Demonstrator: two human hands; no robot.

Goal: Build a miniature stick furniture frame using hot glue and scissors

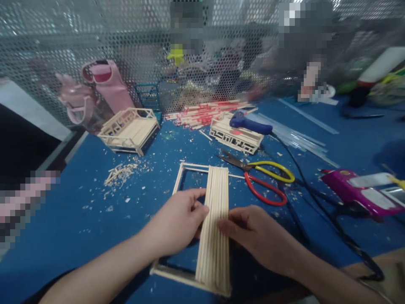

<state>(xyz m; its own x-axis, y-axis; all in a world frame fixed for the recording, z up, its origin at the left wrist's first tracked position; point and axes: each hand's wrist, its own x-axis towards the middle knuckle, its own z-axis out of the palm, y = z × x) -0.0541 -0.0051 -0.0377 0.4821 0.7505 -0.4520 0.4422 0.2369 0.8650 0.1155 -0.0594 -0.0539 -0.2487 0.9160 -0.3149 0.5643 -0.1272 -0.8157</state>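
Note:
A panel of wooden sticks (215,198) laid side by side spans the right part of a rectangular stick frame (177,274) on the blue table. My left hand (182,217) reaches over the frame's open side and pinches the panel's left edge. On the opposite edge, my right hand (249,230) closes with its thumb on top of the panel and its fingers partly hidden beyond the edge. Scissors (247,166) with one yellow and one red handle lie just past my right hand, blades partly apart. A thin stick pokes out from the panel's far end towards them.
A small stick-built bench (133,128) stands at back left. A blue glue gun (249,122) rests on another stick-built piece (236,137). Red-tipped sticks (205,114) and clear glue sticks (291,135) lie behind. A black cable runs down the right, near a magenta device (360,194).

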